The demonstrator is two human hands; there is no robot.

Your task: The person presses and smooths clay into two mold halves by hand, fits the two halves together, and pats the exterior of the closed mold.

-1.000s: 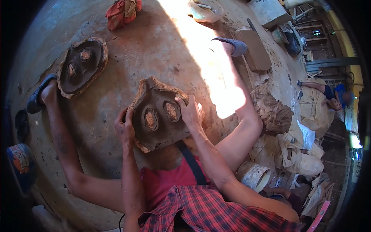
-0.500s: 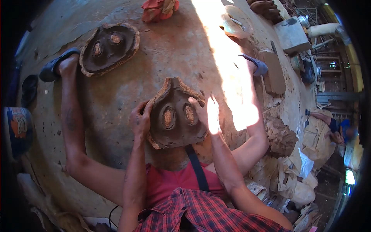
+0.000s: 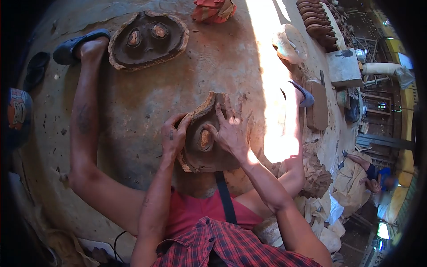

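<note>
A dark, clay-lined mould (image 3: 198, 153) with a rough, pale rim rests between my legs, its narrow end pointing away from me. My left hand (image 3: 174, 135) grips its left rim, thumb and fingers pinched on the edge. Spread over its right half, my right hand (image 3: 230, 133) has its fingers apart and pointing up, covering one of the two oval openings. The other oval shows beside my right thumb. A second mould (image 3: 149, 42) of the same kind, with both ovals visible, lies near my left foot.
A red cloth bundle (image 3: 214, 11) is on the floor ahead. At the right are a clay slab (image 3: 316, 107), a plastic bag (image 3: 290, 43), a grey block (image 3: 344, 67) and a clay lump (image 3: 315, 174). Another person (image 3: 378, 178) sits far right. A printed bucket (image 3: 18, 113) stands left.
My right hand has moved from the right rim onto the mould's face, and its fingers have spread. My left hand still holds the left rim. The view has shifted.
</note>
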